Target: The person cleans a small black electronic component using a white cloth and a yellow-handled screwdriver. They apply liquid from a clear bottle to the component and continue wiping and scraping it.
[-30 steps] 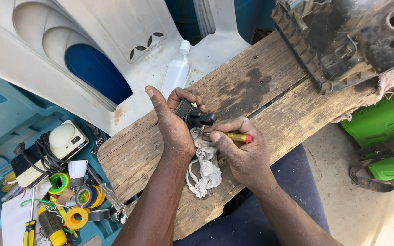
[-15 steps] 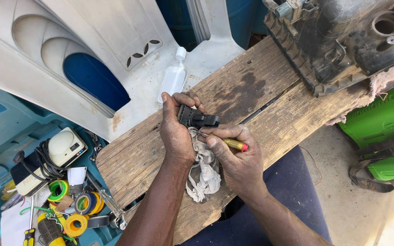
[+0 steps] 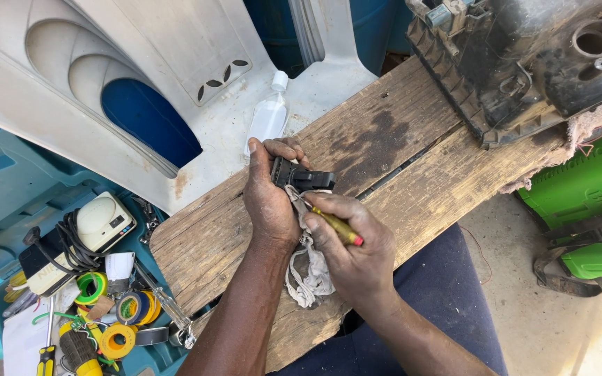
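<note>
My left hand (image 3: 272,198) grips a small black plastic part (image 3: 302,178) over a worn wooden plank (image 3: 412,174). My right hand (image 3: 353,247) holds a thin tool with a yellow handle and red end (image 3: 339,228), its tip pointed at the black part. A dirty white rag (image 3: 309,268) hangs between both hands and drapes onto the plank. The tool's tip is hidden by the rag and my fingers.
A large black machine housing (image 3: 524,63) sits on the plank's far right end. A clear plastic bottle (image 3: 268,115) lies on a white plastic chair (image 3: 141,63). A blue tray at left holds tape rolls (image 3: 116,324), screwdrivers and a white meter (image 3: 104,221). Green equipment (image 3: 593,202) stands at right.
My hands have stayed together on the black part, shifting only slightly. The view has shifted a little.
</note>
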